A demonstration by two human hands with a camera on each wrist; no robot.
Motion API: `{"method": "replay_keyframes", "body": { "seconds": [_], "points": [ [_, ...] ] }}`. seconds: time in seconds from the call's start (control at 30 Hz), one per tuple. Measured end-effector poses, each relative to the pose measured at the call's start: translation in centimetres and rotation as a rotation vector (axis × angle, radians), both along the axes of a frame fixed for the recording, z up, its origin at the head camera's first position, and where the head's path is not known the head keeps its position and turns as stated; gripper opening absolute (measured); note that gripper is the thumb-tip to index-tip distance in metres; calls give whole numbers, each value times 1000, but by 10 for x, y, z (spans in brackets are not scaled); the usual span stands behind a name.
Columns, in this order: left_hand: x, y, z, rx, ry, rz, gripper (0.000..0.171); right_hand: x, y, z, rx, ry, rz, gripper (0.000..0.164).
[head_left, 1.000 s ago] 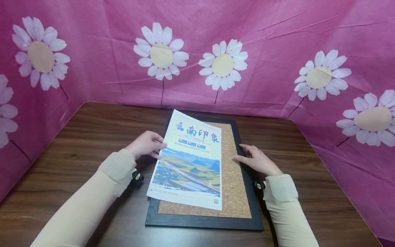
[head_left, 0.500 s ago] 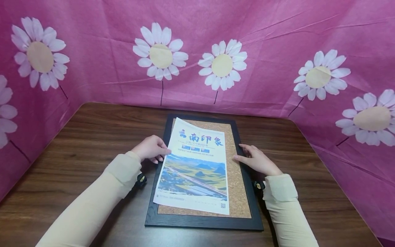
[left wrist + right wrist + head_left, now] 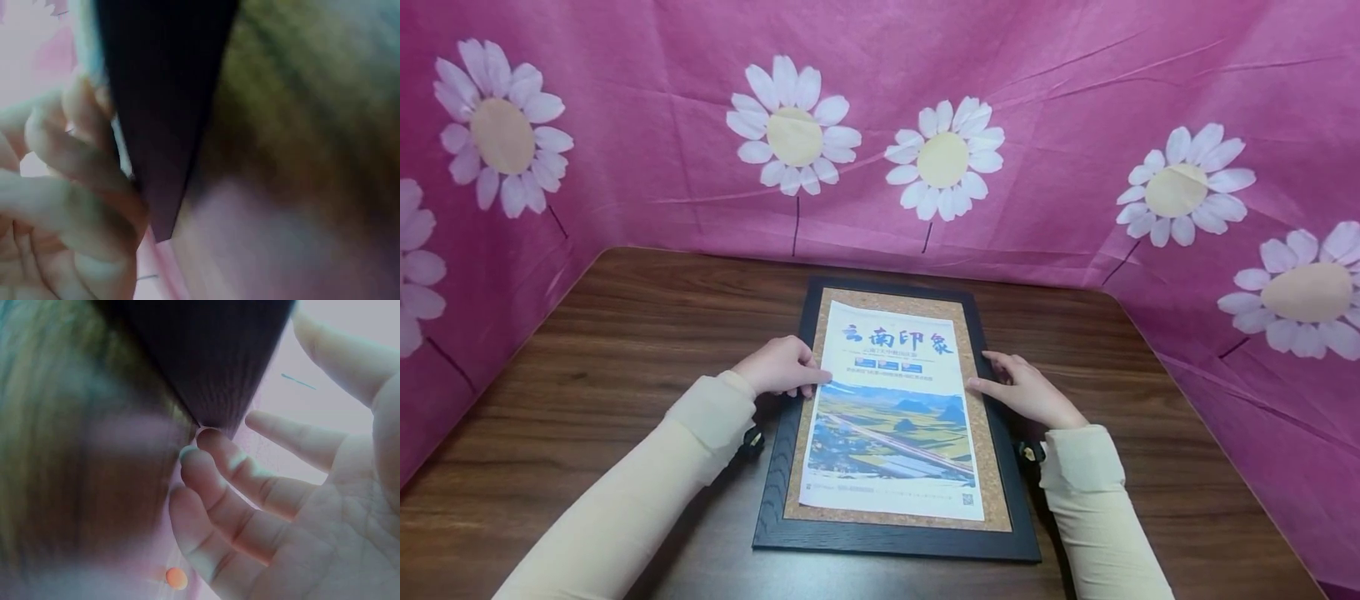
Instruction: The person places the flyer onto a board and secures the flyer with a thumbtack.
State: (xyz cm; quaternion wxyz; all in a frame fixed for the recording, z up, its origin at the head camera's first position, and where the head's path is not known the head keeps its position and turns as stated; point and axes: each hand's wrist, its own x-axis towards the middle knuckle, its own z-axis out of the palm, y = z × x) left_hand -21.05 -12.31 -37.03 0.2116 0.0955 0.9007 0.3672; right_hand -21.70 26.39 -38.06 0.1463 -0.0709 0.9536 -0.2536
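A printed poster (image 3: 891, 408), with large characters above a landscape picture, lies over the cork surface (image 3: 820, 293) of a black-framed board (image 3: 895, 540). My left hand (image 3: 781, 367) pinches the poster's left edge between thumb and fingers, above the frame's left side. In the left wrist view its fingers (image 3: 75, 194) are bent beside the dark frame bar (image 3: 159, 112). My right hand (image 3: 1030, 393) rests at the frame's right side, its thumb reaching over the bar to the poster's right edge. Fairly straight fingers (image 3: 250, 469) touch the frame bar (image 3: 206, 362) in the right wrist view.
The board lies flat on a dark wooden table (image 3: 625, 375). A pink cloth backdrop (image 3: 1030, 83) with printed white daisies encloses the back and both sides.
The left hand has carried the poster right and toward the person. Its slant has lessened, and it now lies within the frame's cork area. The right hand has stayed put.
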Motion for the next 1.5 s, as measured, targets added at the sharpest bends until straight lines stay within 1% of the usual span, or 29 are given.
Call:
{"method": "replay_keyframes", "body": {
  "seconds": [0.07, 0.13, 0.27, 0.37, 0.5, 0.6, 0.7, 0.77, 0.83, 1.03, 1.17, 1.27, 1.37, 1.5],
  "points": [
    [-1, -2, 5, 21, 6, -18, 31, 2, 3, -1, -4, -5, -12, 90],
    [-3, -8, 12, 64, 16, -1, 31, 3, 5, -1, -6, -5, -14, 90],
    [-8, -21, 24, 169, 73, 107, 36, 6, 10, -2, -8, -1, -22, 90],
    [-8, -30, 29, 200, 103, 185, 39, 8, 12, -3, -10, 1, -25, 90],
    [-3, -37, 28, 203, 112, 219, 39, 10, 16, -4, -14, 8, -28, 87],
    [3, -39, 22, 232, 105, 230, 40, 9, 19, -5, -38, 31, -15, 75],
    [10, -43, 16, 271, 90, 258, 41, 6, 20, -5, -80, 68, -4, 61],
    [14, -47, 12, 286, 86, 273, 43, 4, 21, -3, -116, 90, -3, 55],
    [16, -51, 10, 294, 85, 282, 44, 1, 23, 0, -142, 110, -22, 52],
    [19, -55, 8, 309, 83, 281, 44, -2, 30, 13, -199, 183, -105, 46],
    [20, -52, 7, 298, 95, 270, 44, -3, 36, 20, -256, 236, -154, 43],
    [22, -47, 7, 275, 119, 249, 43, -3, 42, 21, -265, 266, -176, 41],
    [23, -42, 6, 250, 143, 228, 42, -3, 49, 20, -244, 253, -195, 40],
    [22, -33, 5, 225, 143, 200, 40, -1, 59, 15, -211, 171, -210, 41]
  ]
}}
